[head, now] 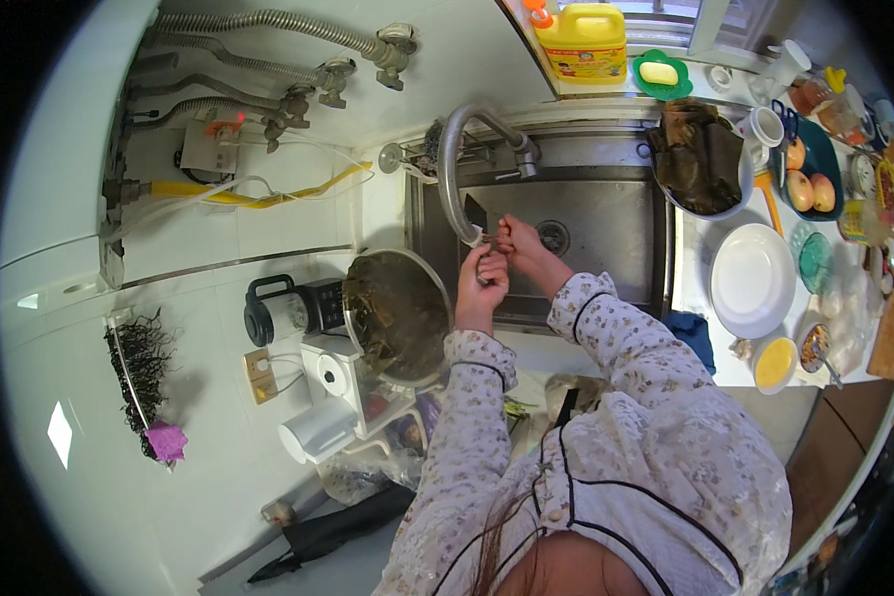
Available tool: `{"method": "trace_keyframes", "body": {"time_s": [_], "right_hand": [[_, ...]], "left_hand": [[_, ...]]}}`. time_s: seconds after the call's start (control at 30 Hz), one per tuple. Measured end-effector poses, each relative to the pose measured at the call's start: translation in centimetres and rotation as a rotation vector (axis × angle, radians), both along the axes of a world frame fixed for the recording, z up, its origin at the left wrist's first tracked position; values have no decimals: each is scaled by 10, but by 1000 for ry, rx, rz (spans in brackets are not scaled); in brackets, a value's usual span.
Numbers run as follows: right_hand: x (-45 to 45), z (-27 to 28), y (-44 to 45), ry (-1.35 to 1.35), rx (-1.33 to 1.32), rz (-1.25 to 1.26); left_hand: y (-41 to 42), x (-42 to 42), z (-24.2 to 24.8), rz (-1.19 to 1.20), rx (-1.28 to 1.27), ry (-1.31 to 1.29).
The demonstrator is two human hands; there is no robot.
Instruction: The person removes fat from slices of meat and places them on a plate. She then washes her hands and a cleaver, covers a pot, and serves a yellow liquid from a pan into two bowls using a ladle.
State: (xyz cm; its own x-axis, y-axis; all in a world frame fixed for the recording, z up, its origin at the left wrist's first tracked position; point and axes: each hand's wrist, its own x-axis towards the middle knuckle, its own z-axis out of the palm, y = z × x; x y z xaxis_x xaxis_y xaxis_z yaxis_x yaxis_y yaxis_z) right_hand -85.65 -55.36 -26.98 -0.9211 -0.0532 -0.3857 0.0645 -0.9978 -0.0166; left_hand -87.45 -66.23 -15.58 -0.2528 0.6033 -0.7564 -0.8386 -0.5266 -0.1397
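Both of my hands are over the stainless-steel sink [603, 223], below the outlet of the curved metal faucet [451, 164]. The fingers of my left hand [484, 279] are wrapped around a metal-handled utensil [482, 279], most of which is hidden. A dark pointed piece shows beyond the faucet spout, and I cannot tell whether it belongs to that utensil. Just to the right, my right hand [520, 242] has its fingers curled close to the left. Whether they pinch anything is hidden. The drain [553, 237] lies beyond the right wrist.
Left of the sink stands a wide basin [447, 298] of dark leaves in liquid. On the right counter are a white bowl [745, 190] of folded brown leaves, a white oval dish [752, 279], a yellow-filled bowl [775, 363] and scissors [784, 123]. A yellow jug [585, 45] stands behind.
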Motion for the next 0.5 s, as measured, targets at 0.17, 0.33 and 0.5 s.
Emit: {"method": "trace_keyframes", "body": {"time_s": [0.17, 0.33, 0.5], "right_hand": [[-1, 1, 15, -401, 621, -107], [10, 6, 39, -260, 1286, -269], [9, 4, 26, -155, 1827, -114]], "left_hand": [[-1, 11, 14, -82, 287, -100], [12, 20, 13, -168, 328, -86], [15, 35, 9, -390, 257, -123]]}}
